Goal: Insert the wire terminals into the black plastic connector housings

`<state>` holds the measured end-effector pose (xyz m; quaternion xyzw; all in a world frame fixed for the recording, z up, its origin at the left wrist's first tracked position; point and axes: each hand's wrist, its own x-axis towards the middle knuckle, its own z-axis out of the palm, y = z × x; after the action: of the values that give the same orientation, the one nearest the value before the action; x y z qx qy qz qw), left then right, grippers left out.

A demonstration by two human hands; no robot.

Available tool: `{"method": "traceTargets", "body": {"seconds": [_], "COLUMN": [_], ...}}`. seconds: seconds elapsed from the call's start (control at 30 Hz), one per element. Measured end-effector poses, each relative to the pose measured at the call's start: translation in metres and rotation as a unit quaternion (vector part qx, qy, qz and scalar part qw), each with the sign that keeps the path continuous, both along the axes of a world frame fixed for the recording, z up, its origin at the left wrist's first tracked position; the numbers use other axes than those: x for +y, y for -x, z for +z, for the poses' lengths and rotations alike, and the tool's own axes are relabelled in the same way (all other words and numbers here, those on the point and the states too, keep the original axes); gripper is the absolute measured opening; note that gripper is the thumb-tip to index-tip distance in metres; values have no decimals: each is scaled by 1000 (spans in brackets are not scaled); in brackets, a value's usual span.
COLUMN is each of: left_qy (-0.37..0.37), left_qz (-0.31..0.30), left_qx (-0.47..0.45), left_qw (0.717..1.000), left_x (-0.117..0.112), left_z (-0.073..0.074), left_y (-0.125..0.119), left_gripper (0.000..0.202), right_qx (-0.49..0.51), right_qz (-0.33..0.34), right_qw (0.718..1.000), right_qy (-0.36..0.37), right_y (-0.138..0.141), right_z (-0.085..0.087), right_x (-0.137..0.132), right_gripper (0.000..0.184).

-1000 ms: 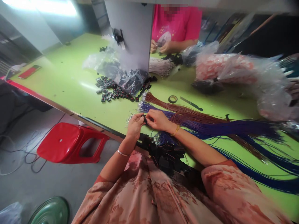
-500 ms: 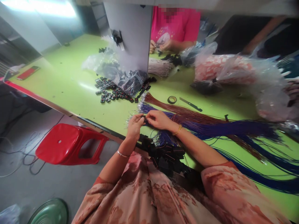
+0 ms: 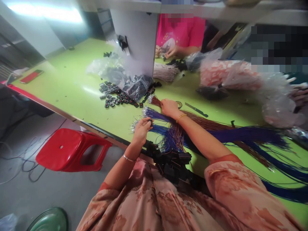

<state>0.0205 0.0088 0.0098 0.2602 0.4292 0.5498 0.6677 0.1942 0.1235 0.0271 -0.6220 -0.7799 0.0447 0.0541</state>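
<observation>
My left hand (image 3: 142, 129) is closed, pinching a small black connector housing (image 3: 151, 123) between thumb and fingers. It is over the metal-tipped ends of the blue wires (image 3: 156, 128). Farther out, my right hand (image 3: 170, 107) has its fingers closed on the bundle of brown wires (image 3: 154, 100), just behind their silvery tips. A purple-blue wire bundle (image 3: 154, 114) lies between the two hands. Black finished-looking pieces with wires (image 3: 172, 162) are heaped at the table edge against my body.
Many black connector housings (image 3: 115, 94) are spread by a clear plastic bag (image 3: 138, 86). Beyond my right hand lie a tape roll (image 3: 179, 104) and a flat blade (image 3: 196, 109). A co-worker in pink (image 3: 181, 35) sits across. A red stool (image 3: 60, 149) stands left.
My right hand has left the connector at my left hand and moved up and away onto the brown wires. My left hand stays nearly in place, keeping the connector housing.
</observation>
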Motion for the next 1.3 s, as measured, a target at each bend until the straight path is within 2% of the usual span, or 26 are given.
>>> {"method": "traceTargets", "body": {"seconds": [0.13,0.5,0.77,0.9,1.07,1.17,1.3], "left_qy": [0,-3,-11,-12,-17,-23,-26], "left_qz": [2,1,0,-3,2,10,9], "left_qx": [-4,-2,8,6,-7,-25,-51], "left_qw": [1000,1000,1000,1000,1000,999,998], "left_x": [0,-1,-2,0,1,1,2], "left_z": [-1,0,4,5,6,6,6], "left_y": [0,1,1,1,-1,-1,0], "left_gripper": [29,32,32,31,30,29,27], "right_qx": [-43,-22,106,230,399,445,448], "right_qz": [9,-6,1,10,84,121,139], "right_qw": [999,1000,994,973,913,887,882], "right_qy": [-6,-3,-21,-23,2,18,52], "right_y": [2,-9,-25,-15,17,27,25], "right_z": [1,-1,5,13,25,33,38], "right_x": [-3,0,5,10,7,-8,-39], "right_gripper": [30,26,20,17,17,15,12]}}
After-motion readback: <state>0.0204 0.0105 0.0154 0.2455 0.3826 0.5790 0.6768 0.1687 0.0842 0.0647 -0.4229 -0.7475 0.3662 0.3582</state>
